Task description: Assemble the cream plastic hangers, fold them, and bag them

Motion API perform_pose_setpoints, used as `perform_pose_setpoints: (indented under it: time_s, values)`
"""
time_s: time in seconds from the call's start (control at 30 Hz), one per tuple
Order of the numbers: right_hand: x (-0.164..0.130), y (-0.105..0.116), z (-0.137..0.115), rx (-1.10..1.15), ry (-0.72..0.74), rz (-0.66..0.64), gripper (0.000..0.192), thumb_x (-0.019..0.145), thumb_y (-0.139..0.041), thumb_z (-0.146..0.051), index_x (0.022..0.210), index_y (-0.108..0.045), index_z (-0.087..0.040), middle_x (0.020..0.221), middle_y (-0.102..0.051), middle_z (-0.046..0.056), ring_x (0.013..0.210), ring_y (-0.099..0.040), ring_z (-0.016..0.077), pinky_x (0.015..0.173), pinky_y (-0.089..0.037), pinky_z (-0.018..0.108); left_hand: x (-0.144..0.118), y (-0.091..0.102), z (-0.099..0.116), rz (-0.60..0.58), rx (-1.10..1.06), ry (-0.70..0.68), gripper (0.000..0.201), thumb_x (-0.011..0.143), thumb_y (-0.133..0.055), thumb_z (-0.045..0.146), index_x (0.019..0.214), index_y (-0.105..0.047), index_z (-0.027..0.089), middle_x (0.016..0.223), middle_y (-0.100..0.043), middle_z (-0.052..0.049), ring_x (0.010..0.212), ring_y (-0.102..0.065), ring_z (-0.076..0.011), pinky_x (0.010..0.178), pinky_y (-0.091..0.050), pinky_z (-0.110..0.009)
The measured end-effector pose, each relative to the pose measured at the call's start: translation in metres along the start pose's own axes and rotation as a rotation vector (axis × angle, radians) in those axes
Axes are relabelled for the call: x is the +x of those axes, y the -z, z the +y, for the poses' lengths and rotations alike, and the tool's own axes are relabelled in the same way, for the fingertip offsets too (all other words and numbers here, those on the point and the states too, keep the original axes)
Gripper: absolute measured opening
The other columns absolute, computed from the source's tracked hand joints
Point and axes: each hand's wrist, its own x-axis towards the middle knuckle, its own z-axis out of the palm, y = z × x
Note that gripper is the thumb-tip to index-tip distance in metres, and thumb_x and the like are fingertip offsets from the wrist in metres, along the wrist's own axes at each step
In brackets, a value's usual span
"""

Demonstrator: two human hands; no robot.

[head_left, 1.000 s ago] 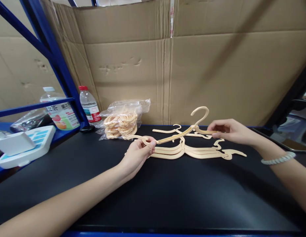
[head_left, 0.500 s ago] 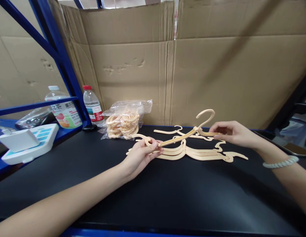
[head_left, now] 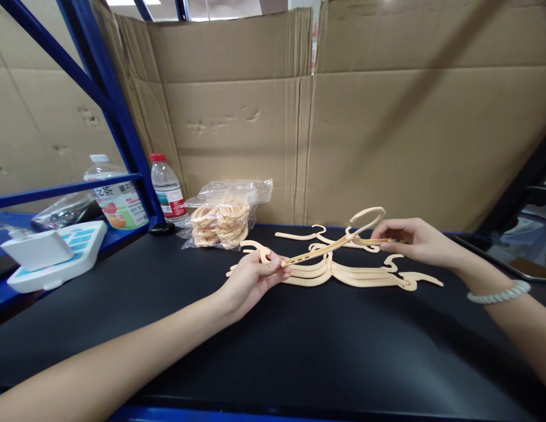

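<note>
In the head view, at centre frame, the left hand (head_left: 250,280) and right hand (head_left: 411,237) each pinch one end of a thin cream hanger (head_left: 329,245) held just above the hanger stack (head_left: 343,272) on the black table (head_left: 273,351); uneven pull risks snapping it or snagging the stack.
</note>
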Motion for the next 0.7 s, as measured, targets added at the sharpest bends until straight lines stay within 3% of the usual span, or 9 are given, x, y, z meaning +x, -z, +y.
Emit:
perform_pose_setpoints:
  time_s: [0.4,0.7]
  values:
    - [0.001,-0.008,-0.003,0.032,-0.031,-0.012,0.037,0.073,-0.066,-0.055,0.079,-0.063,-0.019,0.074,-0.062,0.005,0.068,-0.055,0.0191,0.062,-0.045,0.032,0.000,0.004,-0.004,0.080,0.084,-0.049,0.017,0.071,-0.061,0.001,0.064,-0.052,0.014,0.066,-0.060,-0.001,0.063,-0.061,-0.0109,0.073,-0.053,-0.025]
    - [-0.001,-0.013,-0.012,0.051,-0.023,-0.031,0.033,0.075,-0.066,-0.051,0.078,-0.061,-0.019,0.075,-0.061,0.004,0.067,-0.053,0.0174,0.059,-0.043,0.029,-0.004,0.002,-0.001,0.092,0.122,-0.154,0.019,0.066,-0.066,0.008,0.066,-0.048,0.015,0.064,-0.059,0.001,0.059,-0.058,-0.0096,0.063,-0.047,-0.022]
